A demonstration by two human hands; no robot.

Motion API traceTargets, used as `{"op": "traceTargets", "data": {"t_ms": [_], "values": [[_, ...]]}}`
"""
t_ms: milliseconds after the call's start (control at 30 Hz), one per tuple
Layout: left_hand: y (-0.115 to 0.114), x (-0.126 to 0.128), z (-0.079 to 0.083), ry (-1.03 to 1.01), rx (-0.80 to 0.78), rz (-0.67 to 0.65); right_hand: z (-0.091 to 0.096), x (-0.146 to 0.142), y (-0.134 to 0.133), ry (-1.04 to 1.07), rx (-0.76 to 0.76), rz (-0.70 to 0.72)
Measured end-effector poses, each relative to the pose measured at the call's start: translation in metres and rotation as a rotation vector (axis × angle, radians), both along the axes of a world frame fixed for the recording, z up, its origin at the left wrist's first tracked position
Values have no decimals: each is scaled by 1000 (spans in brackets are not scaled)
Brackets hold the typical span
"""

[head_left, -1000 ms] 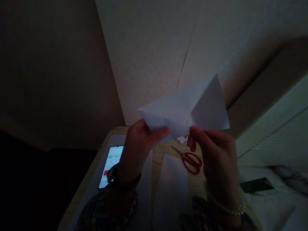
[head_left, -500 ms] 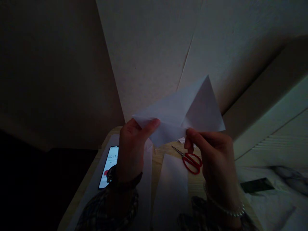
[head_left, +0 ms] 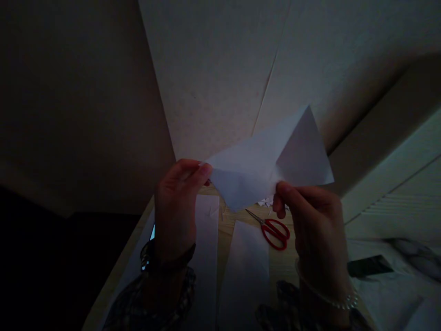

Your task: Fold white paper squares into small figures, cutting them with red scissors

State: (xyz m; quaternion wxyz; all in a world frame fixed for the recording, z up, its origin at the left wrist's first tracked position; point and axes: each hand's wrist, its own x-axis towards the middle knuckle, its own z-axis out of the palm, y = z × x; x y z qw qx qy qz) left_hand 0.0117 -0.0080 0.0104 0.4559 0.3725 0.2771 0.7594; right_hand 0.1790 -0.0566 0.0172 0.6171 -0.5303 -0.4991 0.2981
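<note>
- The scissors [head_left: 264, 223], with red handles, lie on the wooden table [head_left: 226, 236], their metal point turned to the far left.
- A creased sheet of white paper [head_left: 246, 161] is held up in the air, above the scissors in view; a diagonal crease sets off a darker triangular part at its right end.
- The left hand [head_left: 177, 200], up and to the left of the scissors, is clamped on the sheet's left corner, thumb on the near face.
- The right hand [head_left: 315, 216], to the right of the scissors, pinches the sheet's lower edge between thumb and fingers.
- Small white paper scraps [head_left: 264, 202] lie just beyond the scissors, partly hidden by the right hand.
- A flat white sheet [head_left: 244, 262] lies just left of the scissors, nearer the person.
- A second flat sheet [head_left: 207, 239] lies farther left of the scissors.
- A lit phone [head_left: 152, 232], well left of the scissors, is mostly hidden behind the left wrist.
- A beaded bracelet [head_left: 344, 303] circles the right wrist, nearer the person than the scissors.
</note>
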Motion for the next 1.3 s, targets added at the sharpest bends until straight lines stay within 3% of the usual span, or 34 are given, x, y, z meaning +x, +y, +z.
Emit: {"op": "traceTargets", "data": {"t_ms": [233, 633, 900, 1167, 1300], "values": [[-9, 12, 2, 12, -84, -204, 3, -10, 5, 35, 48, 31], [-5, 6, -2, 93, -76, -119, 3, -1, 11, 51, 23, 51], [-7, 12, 5, 77, -77, -64, 12, -12, 5, 61, 19, -53], [-6, 8, 6, 92, -45, 7, 12, -11, 9, 84, 7, 33], [-5, 7, 7, 107, -36, -39, 12, -11, 9, 97, 19, 44]]}}
